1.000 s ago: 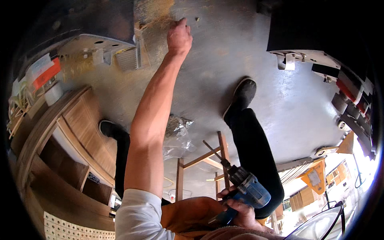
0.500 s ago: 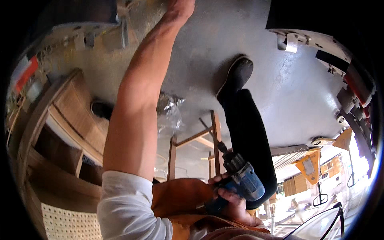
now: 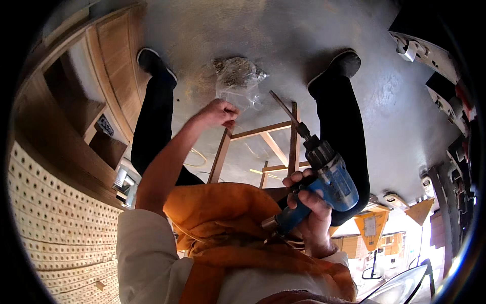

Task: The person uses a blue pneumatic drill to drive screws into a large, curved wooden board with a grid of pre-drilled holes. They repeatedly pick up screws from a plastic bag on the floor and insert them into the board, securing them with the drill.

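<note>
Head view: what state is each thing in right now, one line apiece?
Drill: held, bit fitted; whether running, unclear
Right grip: closed on the drill
Left grip: curled; whether holding anything, unclear
Plastic bag: crumpled, lying on the floor
Apron: worn, bunched in folds
Cabinet: compartments open

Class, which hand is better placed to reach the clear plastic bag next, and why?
Left, probably: the left hand looks nearer the plastic bag, while the right hand grips the blue drill.
</note>
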Action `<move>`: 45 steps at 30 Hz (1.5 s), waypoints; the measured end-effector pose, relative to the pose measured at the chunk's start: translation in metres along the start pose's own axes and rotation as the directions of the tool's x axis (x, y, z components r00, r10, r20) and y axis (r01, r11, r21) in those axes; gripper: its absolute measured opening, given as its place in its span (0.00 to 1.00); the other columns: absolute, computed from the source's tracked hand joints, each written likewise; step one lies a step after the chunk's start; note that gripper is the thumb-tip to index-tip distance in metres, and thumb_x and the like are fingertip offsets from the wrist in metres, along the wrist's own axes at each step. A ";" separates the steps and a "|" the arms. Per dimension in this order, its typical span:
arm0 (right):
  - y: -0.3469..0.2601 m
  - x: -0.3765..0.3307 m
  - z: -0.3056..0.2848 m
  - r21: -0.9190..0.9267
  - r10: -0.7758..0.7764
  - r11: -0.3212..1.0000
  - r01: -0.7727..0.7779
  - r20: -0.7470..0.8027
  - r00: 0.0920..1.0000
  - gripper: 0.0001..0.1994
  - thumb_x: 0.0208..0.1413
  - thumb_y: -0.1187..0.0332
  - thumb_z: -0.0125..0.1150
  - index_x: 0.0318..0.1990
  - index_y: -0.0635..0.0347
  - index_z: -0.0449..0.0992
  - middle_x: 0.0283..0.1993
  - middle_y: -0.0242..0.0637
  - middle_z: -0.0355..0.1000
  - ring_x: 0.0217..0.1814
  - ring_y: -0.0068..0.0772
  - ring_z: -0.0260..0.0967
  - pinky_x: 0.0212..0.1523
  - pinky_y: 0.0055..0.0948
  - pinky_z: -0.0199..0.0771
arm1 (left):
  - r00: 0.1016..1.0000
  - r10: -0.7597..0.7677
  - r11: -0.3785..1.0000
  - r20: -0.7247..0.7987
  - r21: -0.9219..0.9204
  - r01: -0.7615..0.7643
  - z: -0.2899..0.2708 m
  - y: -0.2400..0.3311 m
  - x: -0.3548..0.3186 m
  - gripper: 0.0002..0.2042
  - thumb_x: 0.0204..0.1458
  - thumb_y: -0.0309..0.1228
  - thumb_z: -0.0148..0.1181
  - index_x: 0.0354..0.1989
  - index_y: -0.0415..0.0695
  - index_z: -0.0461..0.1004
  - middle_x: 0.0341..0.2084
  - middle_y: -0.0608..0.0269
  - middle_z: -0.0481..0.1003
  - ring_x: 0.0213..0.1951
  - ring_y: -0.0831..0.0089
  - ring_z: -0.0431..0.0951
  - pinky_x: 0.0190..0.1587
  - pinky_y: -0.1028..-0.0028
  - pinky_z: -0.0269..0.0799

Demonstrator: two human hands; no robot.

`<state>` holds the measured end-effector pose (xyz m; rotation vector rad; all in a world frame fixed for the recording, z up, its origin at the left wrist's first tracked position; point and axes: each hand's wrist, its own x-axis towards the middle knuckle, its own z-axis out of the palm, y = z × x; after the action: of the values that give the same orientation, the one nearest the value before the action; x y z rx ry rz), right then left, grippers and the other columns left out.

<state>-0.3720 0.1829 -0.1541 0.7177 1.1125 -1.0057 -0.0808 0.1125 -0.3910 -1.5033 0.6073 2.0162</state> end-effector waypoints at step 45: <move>0.019 0.023 0.013 -0.132 0.007 0.990 -0.045 -0.273 0.962 0.21 0.48 0.79 0.60 0.52 0.59 0.67 0.48 0.42 0.70 0.52 0.36 0.70 0.34 0.24 0.72 | 0.384 0.779 0.556 -0.496 0.829 -0.057 0.092 -0.081 0.224 0.21 0.51 0.42 0.58 0.49 0.42 0.66 0.40 0.51 0.69 0.44 0.53 0.72 0.41 0.57 0.73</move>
<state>-0.3472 0.1728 -0.1726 0.7721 1.3934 -0.8140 -0.1434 0.2681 -0.5840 -1.7957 2.1912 0.8314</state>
